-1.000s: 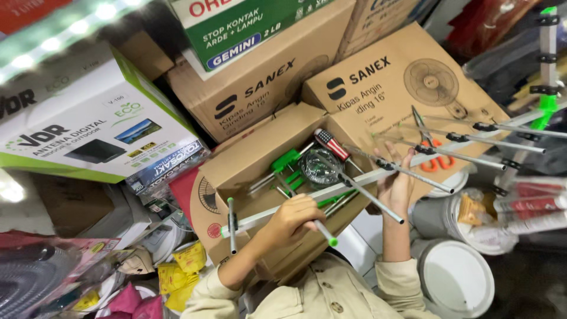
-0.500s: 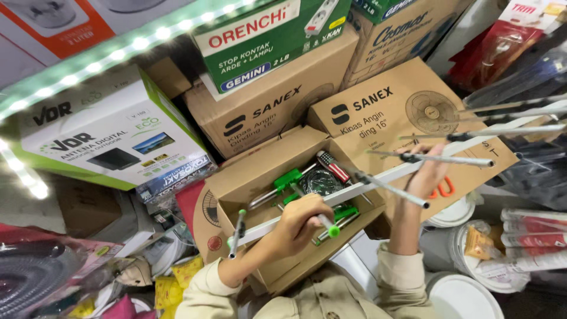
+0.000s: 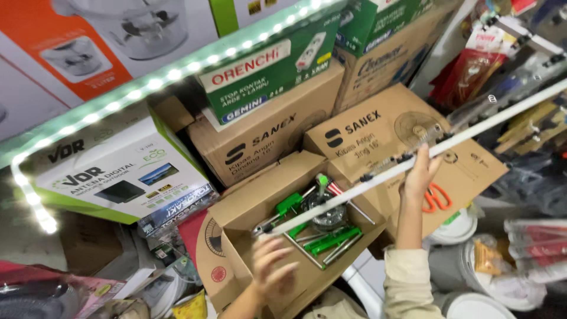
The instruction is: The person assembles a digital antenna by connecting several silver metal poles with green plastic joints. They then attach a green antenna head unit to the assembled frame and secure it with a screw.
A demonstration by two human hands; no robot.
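While your right hand point(image 3: 420, 172) grips the long white antenna rod point(image 3: 378, 176), it slants above the open carton point(image 3: 248, 207). Left hand point(image 3: 273, 270) spread wide, holding nothing.

Your long white rod point(image 3: 413, 162) runs diagonally, low end at the open cardboard box point(image 3: 236, 218), high end rising toward upper right; small black clips sit along it. The box holds green-handled metal parts point(image 3: 322, 239), loosely heaped.
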